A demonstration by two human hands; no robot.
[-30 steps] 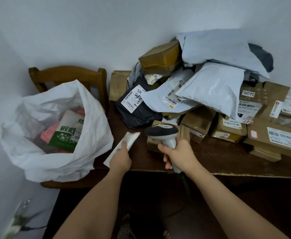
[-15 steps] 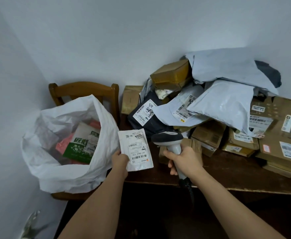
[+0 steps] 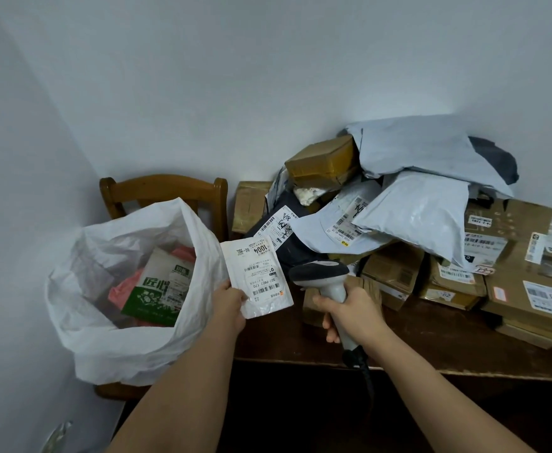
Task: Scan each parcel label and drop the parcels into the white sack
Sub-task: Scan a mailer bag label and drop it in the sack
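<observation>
My left hand [image 3: 230, 304] pinches the lower left corner of a small flat white parcel [image 3: 258, 276], held upright with its barcode label facing me, just right of the white sack [image 3: 104, 341]. My right hand [image 3: 350, 308] grips the handle of a grey barcode scanner [image 3: 320, 273], whose dark head sits right beside the parcel's right edge. The sack stands open on a wooden chair [image 3: 163, 188] and holds a green-and-white packet [image 3: 157, 289] and pink parcels. A pile of cardboard boxes and grey mailer bags [image 3: 412, 210] covers the dark table [image 3: 431, 348].
The chair and sack fill the corner at left, against white walls. The scanner's black cable [image 3: 363, 371] hangs over the table's front edge. A small brown box [image 3: 314, 308] lies just behind my right hand. Boxes reach the right frame edge.
My left hand has raised the white parcel from lying edge-on near the table to upright with its label facing me. The scanner stays in my right hand, and the camera has tilted upward.
</observation>
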